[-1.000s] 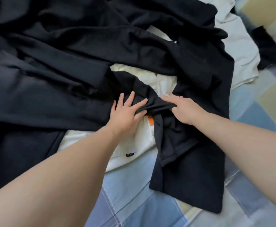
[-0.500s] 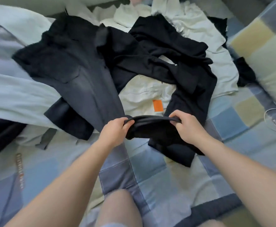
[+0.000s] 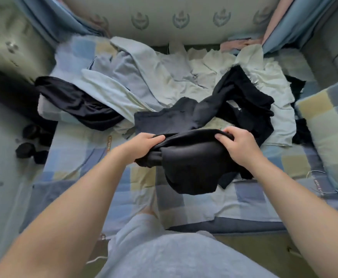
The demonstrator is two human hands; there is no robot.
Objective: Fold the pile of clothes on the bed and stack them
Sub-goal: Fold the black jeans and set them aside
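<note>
A black garment (image 3: 192,167) hangs bunched above the bed, its far end trailing back into the pile (image 3: 234,97). My left hand (image 3: 142,146) grips its upper edge on the left, and my right hand (image 3: 238,143) grips the same edge on the right. Behind them the pile spreads across the bed: pale blue clothes (image 3: 128,81), white clothes (image 3: 264,77) and another black garment (image 3: 77,105) at the left.
The bed wears a blue, yellow and grey checked sheet (image 3: 73,157). A checked pillow (image 3: 328,125) lies at the right edge. Dark round objects (image 3: 29,145) sit beside the bed on the left. A padded headboard (image 3: 174,19) closes the far side.
Both hands took hold of the black garment's edge and pulled it toward me, lifting it off the pile. The view drew back and now takes in the whole bed.
</note>
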